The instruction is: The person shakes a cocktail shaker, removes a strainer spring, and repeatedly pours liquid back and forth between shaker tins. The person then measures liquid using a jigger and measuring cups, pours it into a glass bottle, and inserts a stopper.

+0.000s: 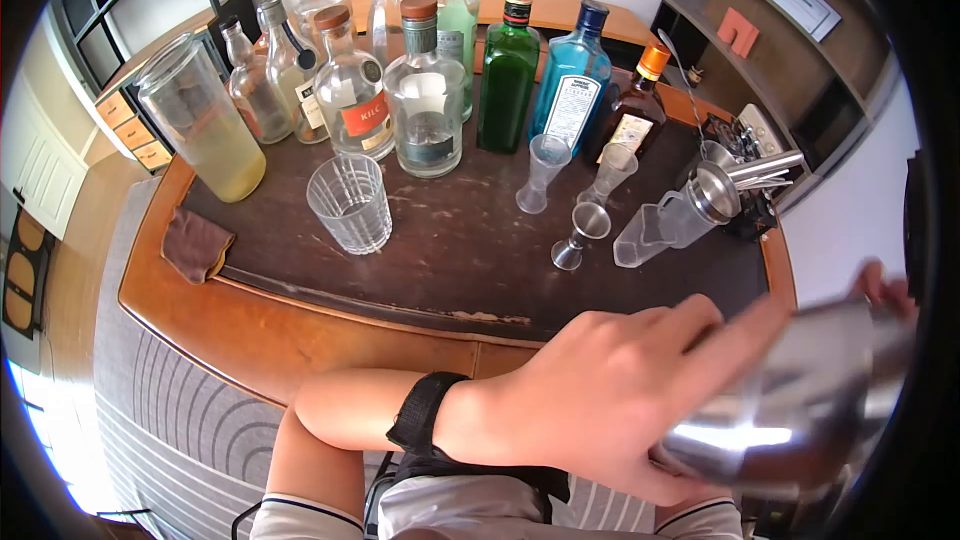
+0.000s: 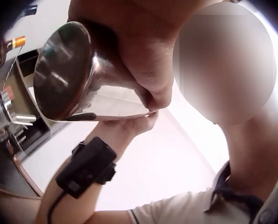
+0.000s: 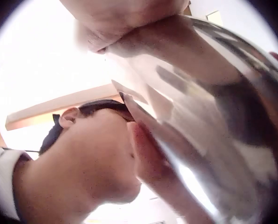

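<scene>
A shiny metal shaker (image 1: 815, 390), blurred in the head view, is held tilted at the lower right, beyond the table's front edge. My left hand (image 1: 620, 395) is wrapped round its near end, fingers stretched along the metal. Only some fingertips of my right hand (image 1: 885, 290) show at the far end. In the left wrist view, the left hand (image 2: 141, 51) grips the shaker (image 2: 113, 98) beside its flat round end, with the right forearm behind. The right wrist view has the right hand (image 3: 129, 21) against the shaker (image 3: 223, 126); its fingertips are mostly hidden.
On the dark table (image 1: 440, 285) stand an empty ribbed glass (image 1: 350, 205), a pitcher of cloudy yellow liquid (image 1: 215, 135) and several bottles behind. Jiggers (image 1: 580, 235), small glasses (image 1: 542, 175) and a clear jug (image 1: 670, 225) are at the right. A brown cloth (image 1: 197, 243) lies left.
</scene>
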Demonstrator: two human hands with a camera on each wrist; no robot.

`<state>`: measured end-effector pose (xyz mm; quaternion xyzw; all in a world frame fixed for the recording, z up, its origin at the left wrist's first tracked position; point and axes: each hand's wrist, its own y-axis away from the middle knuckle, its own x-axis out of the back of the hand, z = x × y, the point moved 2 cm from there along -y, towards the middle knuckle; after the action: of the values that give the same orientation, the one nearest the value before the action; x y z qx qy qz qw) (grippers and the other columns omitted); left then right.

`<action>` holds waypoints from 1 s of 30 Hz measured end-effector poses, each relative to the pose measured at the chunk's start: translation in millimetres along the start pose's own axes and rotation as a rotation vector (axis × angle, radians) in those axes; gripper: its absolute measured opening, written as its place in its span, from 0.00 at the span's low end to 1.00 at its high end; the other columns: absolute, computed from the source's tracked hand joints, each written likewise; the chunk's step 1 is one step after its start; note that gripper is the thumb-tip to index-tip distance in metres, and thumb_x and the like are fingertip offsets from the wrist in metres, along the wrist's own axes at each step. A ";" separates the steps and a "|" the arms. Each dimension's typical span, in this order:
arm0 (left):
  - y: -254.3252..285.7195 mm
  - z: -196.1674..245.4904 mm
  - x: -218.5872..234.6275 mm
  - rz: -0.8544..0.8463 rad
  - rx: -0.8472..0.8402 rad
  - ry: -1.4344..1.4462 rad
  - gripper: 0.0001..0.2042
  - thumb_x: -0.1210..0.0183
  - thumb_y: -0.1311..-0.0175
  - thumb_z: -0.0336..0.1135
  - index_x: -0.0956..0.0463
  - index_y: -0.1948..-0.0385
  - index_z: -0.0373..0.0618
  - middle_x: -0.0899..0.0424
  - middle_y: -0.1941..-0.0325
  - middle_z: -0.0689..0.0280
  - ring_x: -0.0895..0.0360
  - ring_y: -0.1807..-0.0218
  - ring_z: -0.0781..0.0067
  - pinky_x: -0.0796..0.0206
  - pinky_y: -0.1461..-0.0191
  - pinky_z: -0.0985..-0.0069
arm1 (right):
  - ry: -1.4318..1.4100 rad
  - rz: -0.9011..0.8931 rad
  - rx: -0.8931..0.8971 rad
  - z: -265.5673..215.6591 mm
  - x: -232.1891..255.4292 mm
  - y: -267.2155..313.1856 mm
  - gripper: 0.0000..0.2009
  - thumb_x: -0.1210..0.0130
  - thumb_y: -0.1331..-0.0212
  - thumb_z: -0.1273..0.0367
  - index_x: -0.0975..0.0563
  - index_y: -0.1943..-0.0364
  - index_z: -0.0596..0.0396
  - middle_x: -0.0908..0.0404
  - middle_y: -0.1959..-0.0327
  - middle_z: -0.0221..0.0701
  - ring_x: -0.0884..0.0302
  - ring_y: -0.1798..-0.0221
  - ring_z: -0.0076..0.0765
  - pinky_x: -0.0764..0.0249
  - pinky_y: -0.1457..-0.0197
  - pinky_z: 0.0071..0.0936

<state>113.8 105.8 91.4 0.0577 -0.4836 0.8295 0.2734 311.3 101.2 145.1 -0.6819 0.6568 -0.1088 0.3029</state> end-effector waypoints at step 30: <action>-2.4 12.1 -1.9 0.128 -0.289 -0.089 0.49 0.26 0.62 0.50 0.35 0.31 0.43 0.26 0.65 0.60 0.22 0.71 0.60 0.27 0.72 0.66 | -0.039 0.043 0.028 -0.9 -12.1 2.5 0.29 0.59 0.29 0.48 0.36 0.31 0.50 0.31 0.40 0.35 0.30 0.37 0.33 0.29 0.30 0.39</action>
<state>114.6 95.8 98.9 0.0236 -0.6121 0.7637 0.2035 307.3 112.7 147.4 -0.6653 0.6638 -0.0982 0.3272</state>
